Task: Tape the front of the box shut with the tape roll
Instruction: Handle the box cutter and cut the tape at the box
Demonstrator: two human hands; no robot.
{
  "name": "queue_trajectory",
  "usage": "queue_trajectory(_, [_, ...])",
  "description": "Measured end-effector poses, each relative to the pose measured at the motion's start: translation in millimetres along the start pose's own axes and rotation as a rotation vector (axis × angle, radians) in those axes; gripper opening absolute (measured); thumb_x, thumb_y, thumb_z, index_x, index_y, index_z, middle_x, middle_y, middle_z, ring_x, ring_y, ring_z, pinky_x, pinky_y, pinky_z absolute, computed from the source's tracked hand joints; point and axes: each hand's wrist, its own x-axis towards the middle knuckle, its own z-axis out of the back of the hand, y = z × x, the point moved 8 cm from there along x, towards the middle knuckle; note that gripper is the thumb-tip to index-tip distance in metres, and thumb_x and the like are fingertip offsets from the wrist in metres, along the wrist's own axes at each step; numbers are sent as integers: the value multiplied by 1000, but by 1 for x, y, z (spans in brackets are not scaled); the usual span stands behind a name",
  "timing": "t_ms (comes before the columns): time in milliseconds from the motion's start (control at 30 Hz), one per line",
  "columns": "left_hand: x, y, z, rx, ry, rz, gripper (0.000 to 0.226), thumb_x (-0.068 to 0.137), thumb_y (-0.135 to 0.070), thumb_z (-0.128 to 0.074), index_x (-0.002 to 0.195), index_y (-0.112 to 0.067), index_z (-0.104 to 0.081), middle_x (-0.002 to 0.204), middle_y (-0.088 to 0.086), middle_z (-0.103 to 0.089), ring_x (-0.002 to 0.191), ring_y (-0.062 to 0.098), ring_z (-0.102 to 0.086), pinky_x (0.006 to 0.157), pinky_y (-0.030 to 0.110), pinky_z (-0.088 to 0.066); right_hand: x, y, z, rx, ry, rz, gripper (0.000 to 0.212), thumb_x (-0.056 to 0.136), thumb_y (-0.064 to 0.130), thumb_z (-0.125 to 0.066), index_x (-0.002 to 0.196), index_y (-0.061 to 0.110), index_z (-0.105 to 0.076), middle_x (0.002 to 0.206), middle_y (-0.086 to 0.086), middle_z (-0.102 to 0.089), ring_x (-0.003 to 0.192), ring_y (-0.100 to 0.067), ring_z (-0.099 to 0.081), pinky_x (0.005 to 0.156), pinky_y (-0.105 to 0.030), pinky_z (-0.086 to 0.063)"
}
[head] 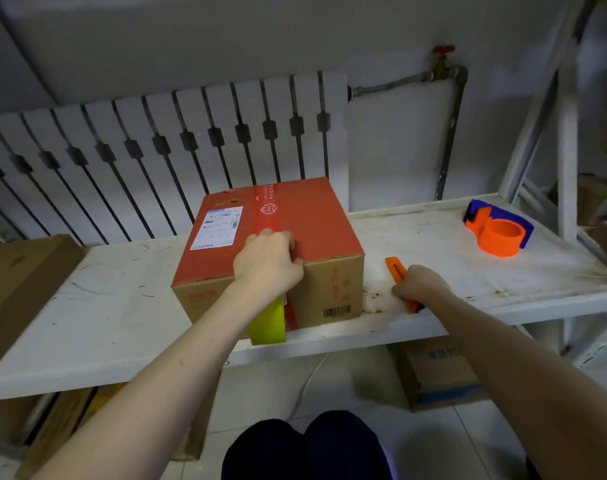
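We find flat cardboard (21, 271) at the left of the white shelf (122, 306). The red-topped box (316, 216) stands mid-shelf, with red tape along its top. The left hand (269, 261) rests on the box's front top edge, fingers bent; we cannot tell whether they pinch anything. Just right of the box, the right hand (421, 284) grips an orange knife (395, 268). An orange tape dispenser (499, 233) sits far right.

Bare forearms (156, 368), left hand (267, 261), right hand (421, 284), dark navy trousers (305, 448)

Tape dispenser (499, 233) on shelf (122, 306), radiator (156, 150) behind
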Motion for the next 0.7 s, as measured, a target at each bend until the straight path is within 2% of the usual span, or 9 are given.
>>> queue_trajectory(100, [-1, 2, -1, -24, 57, -25, 34, 83, -35, -61, 114, -21, -60, 118, 6, -56, 113, 28, -50, 85, 40, -48, -7, -3, 7, 110, -22, -7, 19, 85, 21, -53, 72, 8, -46, 62, -7, -49, 54, -22, -51, 53, -29, -43])
queue_trajectory(133, [-3, 2, 0, -45, 65, -33, 33, 83, -35, -62, 113, -21, -61, 118, 5, -57, 112, 27, -52, 86, 39, -49, -11, -1, 13, 223, -53, -9, 16, 86, 18, -52, 76, 7, -45, 65, -9, -50, 54, -22, -50, 52, -30, -42])
queue_trajectory(200, [-3, 4, 2, -109, 74, -41, 29, 82, -34, -63, 109, -20, -63, 116, 2, -61, 108, 24, -56, 86, 37, -50, -25, 9, 27, 571, -127, 25, 11, 89, 12, -51, 95, 4, -45, 78, -14, -56, 61, -25, -56, 54, -32, -47])
queue_trajectory(267, [-3, 5, 5, -191, 74, -37, 23, 82, -33, -65, 102, -21, -65, 109, -1, -64, 102, 21, -59, 83, 33, -50, -49, 32, 49, 885, -195, 146, 17, 93, 13, -50, 107, 6, -44, 83, -14, -58, 64, -22, -60, 57, -29, -52])
queue_trajectory(333, [-3, 8, 10, -369, 46, -4, 15, 83, -31, -66, 94, -22, -64, 102, -2, -64, 98, 20, -60, 81, 31, -49, -81, 62, 72, 1026, -208, 303, 15, 95, 18, -48, 106, 8, -47, 77, -8, -57, 59, -16, -59, 55, -24, -51])
queue_trajectory(433, [-7, 10, 16, -801, 42, 80, 10, 88, -32, -62, 93, -24, -64, 108, -1, -64, 99, 19, -60, 68, 29, -51, -125, 110, 86, 1063, -20, 507, 13, 96, 23, -48, 95, 11, -52, 69, -3, -58, 51, -10, -57, 51, -23, -49])
queue_trajectory(533, [-15, -1, 15, -1158, 160, 110, 21, 92, -42, -53, 96, -25, -64, 107, -1, -67, 104, 17, -62, 72, 26, -47, -163, 149, 72, 1058, 269, 610, 11, 94, 21, -53, 90, 11, -55, 69, -3, -59, 48, -7, -56, 47, -18, -49])
queue_trajectory(600, [-20, -3, 18, -1329, 181, 132, 26, 94, -41, -49, 92, -21, -65, 92, -1, -69, 89, 14, -65, 73, 27, -49, -179, 165, 63, 1064, 342, 638, 11, 93, 19, -55, 90, 9, -57, 69, -3, -61, 48, -6, -56, 47, -17, -49])
queue_trajectory(700, [-25, 11, 23, -1398, 105, 198, 25, 97, -27, -47, 80, -17, -62, 81, 4, -65, 73, 17, -60, 72, 31, -47, -188, 176, 55, 1076, 371, 665, 14, 93, 20, -55, 94, 6, -60, 71, -5, -63, 51, -7, -60, 49, -16, -50])
